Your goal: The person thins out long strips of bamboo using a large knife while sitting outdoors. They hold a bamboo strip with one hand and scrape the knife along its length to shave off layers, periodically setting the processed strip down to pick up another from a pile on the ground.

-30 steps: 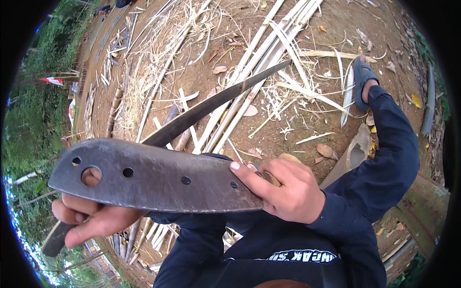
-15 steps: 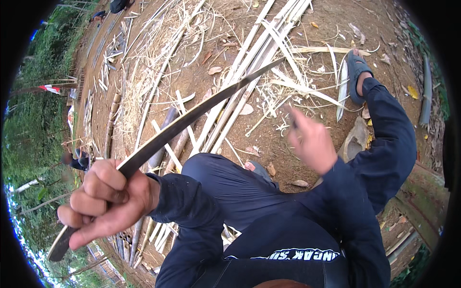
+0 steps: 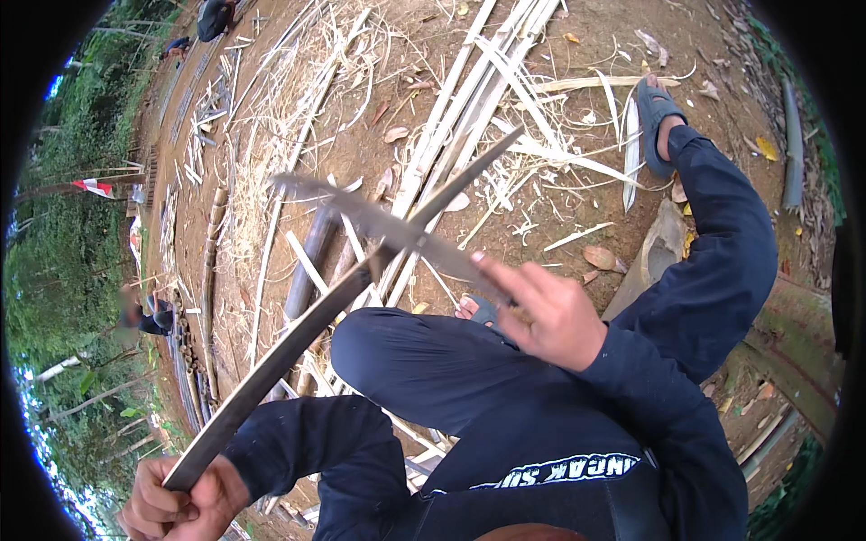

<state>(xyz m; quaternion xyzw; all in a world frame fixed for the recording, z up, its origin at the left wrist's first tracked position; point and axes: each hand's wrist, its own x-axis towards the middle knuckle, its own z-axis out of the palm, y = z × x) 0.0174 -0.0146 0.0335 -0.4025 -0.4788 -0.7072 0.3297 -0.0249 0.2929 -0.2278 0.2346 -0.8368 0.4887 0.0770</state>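
Note:
My left hand point(image 3: 185, 500), low at the left, is closed round one end of a long bamboo strip point(image 3: 280, 352). The strip slants up to the right; one face is dark and a thin pale edge shows. My right hand point(image 3: 550, 316) grips a long knife point(image 3: 374, 221), its fingers hiding the handle. Motion smears the blade, which points up to the left and crosses the strip near a joint. Whether the edge touches the strip I cannot tell.
Pale split strips point(image 3: 469, 81) lie beyond my knees among curled shavings point(image 3: 253, 194). A dark bamboo pole point(image 3: 311, 261) is near my left knee. At the right are my sandalled foot point(image 3: 658, 126) and a hollowed piece of wood point(image 3: 654, 248). Another person point(image 3: 155, 316) is far left.
My left hand has moved down, sliding its hold to the strip's lower end. My right hand has shifted left and slightly down, and the knife now shows plainly across the strip.

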